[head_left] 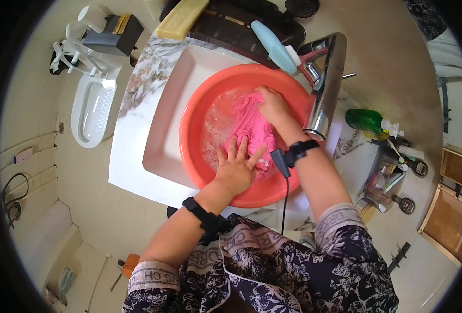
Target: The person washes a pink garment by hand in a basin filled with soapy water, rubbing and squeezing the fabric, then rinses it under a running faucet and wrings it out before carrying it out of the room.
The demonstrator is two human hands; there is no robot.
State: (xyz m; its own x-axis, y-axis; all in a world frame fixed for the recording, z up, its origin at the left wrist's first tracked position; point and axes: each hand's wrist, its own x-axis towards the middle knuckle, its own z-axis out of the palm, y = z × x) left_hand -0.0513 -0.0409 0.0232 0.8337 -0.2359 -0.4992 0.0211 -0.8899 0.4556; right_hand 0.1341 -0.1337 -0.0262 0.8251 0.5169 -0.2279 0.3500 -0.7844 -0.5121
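cloth [251, 122], pink and wet, lay bunched in the orange basin [186, 135], partly in cloudy, sudsy water [215, 128]. the left hand [237, 169] rested flat on its lower part, fingers spread wide and holding nothing closed. the right hand [273, 108] bent over its upper edge; with some fingertips hidden, i couldn't tell whether they pinched the fabric.

the washing looked partway along: the cloth was wetted and soap seemed already mixed in, while rinsing and wringing appeared not yet done, judging by the foam around it.

the basin took up much of the pale sink [160, 125], and the chrome faucet [329, 83] leaned over its right side, close to the right forearm, a likely thing to bump. a black cable [285, 208] hung from the right wrist's strap [299, 151] across the basin's near rim. behind stood a blue-handled brush [273, 46] and a yellowish bar [183, 18]; a green bottle [364, 120] lay off to the right.
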